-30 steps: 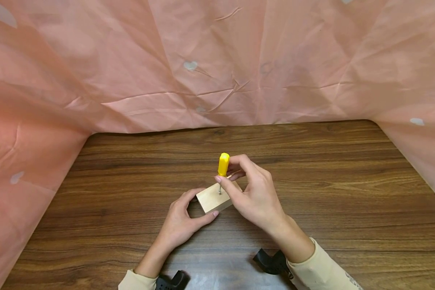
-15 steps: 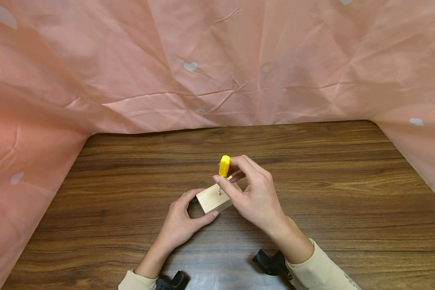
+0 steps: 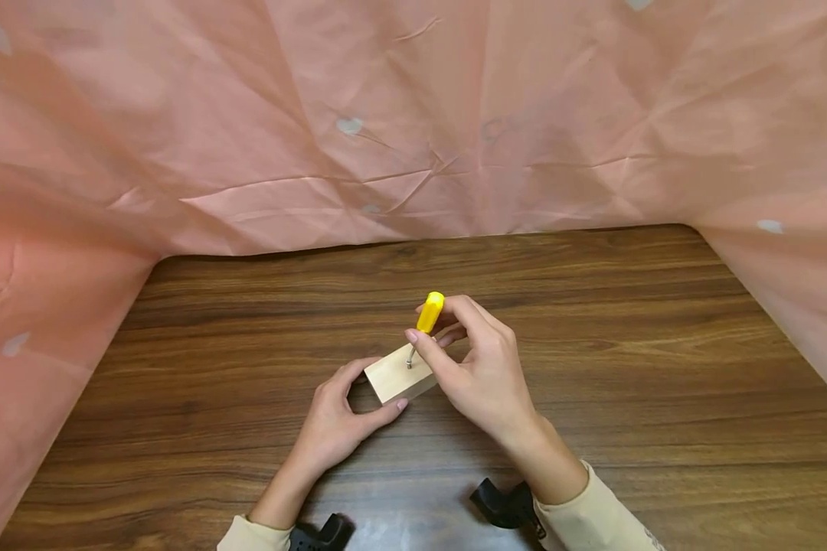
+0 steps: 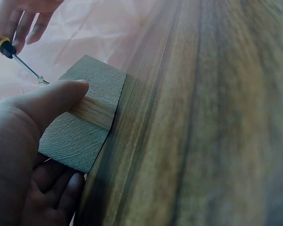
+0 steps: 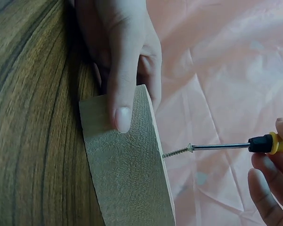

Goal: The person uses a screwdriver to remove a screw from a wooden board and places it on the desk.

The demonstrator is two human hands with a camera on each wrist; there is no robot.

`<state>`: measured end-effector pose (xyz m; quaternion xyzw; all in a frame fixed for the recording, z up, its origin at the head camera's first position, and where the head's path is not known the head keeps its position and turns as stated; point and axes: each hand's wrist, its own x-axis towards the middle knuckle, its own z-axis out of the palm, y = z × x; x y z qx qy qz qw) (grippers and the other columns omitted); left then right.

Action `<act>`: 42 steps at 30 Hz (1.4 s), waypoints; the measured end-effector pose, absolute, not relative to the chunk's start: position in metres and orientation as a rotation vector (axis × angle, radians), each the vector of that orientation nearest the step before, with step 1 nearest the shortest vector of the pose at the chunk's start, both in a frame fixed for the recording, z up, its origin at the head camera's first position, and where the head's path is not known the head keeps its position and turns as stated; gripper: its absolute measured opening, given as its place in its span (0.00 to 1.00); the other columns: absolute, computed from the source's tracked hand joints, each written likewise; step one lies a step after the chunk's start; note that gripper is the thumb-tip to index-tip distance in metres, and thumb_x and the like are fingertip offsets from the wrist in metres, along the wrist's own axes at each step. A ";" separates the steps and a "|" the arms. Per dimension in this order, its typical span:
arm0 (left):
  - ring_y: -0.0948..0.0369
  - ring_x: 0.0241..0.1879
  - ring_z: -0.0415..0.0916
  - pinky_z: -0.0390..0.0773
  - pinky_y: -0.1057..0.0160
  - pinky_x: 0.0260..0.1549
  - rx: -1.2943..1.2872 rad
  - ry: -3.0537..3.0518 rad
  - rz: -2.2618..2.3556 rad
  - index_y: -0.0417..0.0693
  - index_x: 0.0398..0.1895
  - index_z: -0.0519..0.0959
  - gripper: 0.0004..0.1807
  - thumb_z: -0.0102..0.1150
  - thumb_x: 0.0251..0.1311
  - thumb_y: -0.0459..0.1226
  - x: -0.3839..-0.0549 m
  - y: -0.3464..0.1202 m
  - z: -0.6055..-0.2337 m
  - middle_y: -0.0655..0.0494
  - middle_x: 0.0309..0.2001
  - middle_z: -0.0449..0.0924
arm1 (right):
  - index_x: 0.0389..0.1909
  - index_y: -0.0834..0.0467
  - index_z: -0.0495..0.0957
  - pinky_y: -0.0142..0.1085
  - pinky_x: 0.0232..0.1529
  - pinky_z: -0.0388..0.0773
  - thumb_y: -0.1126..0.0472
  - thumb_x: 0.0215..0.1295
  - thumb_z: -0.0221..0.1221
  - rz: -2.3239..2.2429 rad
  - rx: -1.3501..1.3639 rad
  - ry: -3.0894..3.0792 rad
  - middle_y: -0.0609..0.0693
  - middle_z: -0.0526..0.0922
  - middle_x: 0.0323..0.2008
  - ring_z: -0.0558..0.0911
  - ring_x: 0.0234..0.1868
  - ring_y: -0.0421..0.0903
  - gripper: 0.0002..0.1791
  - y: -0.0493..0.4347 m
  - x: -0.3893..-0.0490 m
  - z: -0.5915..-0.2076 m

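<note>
Left fingers [image 3: 384, 417] gripping the block [image 3: 389, 376] on the worktop [image 3: 613, 344], right fingers [image 3: 432, 355] pinching the driver [image 3: 430, 312] at the screw [image 5: 177, 153] jutting from that block, and straightening the driver's rightward lean should turn it truer!

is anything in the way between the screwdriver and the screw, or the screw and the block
Nothing visible. The screwdriver meets the head of the screw, whose point is at the wooden block. The left hand grips the block away from the screw.

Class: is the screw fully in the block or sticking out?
The screw sticks out: its threads show between the wooden block and the screwdriver.
</note>
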<state>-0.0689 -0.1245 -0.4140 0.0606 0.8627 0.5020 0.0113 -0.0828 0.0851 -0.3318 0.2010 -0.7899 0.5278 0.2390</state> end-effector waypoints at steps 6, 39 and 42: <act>0.61 0.59 0.82 0.75 0.49 0.65 0.191 2.706 1.544 0.63 0.62 0.84 0.32 0.85 0.52 0.45 -0.069 -0.127 -0.413 0.63 0.59 0.87 | 0.45 0.60 0.85 0.34 0.37 0.87 0.65 0.63 0.76 1.442 0.421 -2.164 0.49 0.89 0.38 0.88 0.35 0.42 0.13 0.080 -0.080 -0.335; 0.65 0.51 0.81 0.77 0.57 0.57 0.227 2.711 1.567 0.71 0.59 0.84 0.30 0.85 0.51 0.47 -0.070 -0.125 -0.417 0.69 0.52 0.86 | 0.48 0.57 0.86 0.29 0.40 0.83 0.66 0.62 0.77 1.389 0.396 -2.095 0.46 0.89 0.40 0.88 0.37 0.44 0.15 0.075 -0.078 -0.341; 0.65 0.52 0.81 0.77 0.56 0.58 0.221 2.719 1.568 0.70 0.59 0.84 0.31 0.85 0.51 0.47 -0.071 -0.128 -0.417 0.69 0.53 0.87 | 0.50 0.57 0.86 0.30 0.48 0.84 0.66 0.63 0.76 1.391 0.407 -2.101 0.46 0.89 0.42 0.88 0.41 0.44 0.15 0.072 -0.080 -0.341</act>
